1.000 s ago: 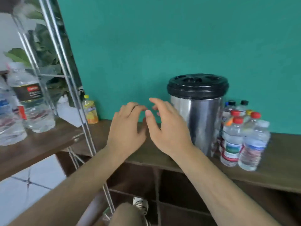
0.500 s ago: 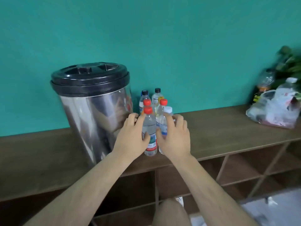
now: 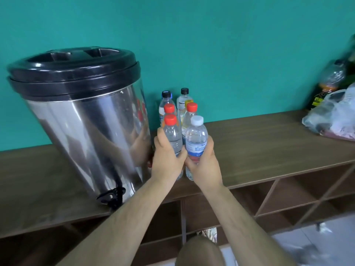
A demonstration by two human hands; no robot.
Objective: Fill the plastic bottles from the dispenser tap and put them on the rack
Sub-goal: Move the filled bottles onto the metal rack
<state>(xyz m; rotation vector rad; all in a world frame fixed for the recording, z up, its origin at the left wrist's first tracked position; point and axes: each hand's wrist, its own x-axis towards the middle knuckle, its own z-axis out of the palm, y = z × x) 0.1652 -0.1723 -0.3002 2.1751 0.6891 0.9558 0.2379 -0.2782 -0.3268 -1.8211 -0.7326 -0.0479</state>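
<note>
Head view — left hand (image 3: 166, 162) half-hides red-capped bottle (image 3: 172, 135).

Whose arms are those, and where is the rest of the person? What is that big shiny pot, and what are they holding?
The camera sits on the person's head and looks down, so you see only their arms, like your own when you look down. The left hand grips a red-capped bottle; the right hand grips a white-capped bottle. Behind them stand more bottles. The shiny pot is a steel dispenser with a black lid and a small black tap near its bottom. Everything stands on a long wooden counter by a green wall. At the far right lies a plastic bag.
</note>
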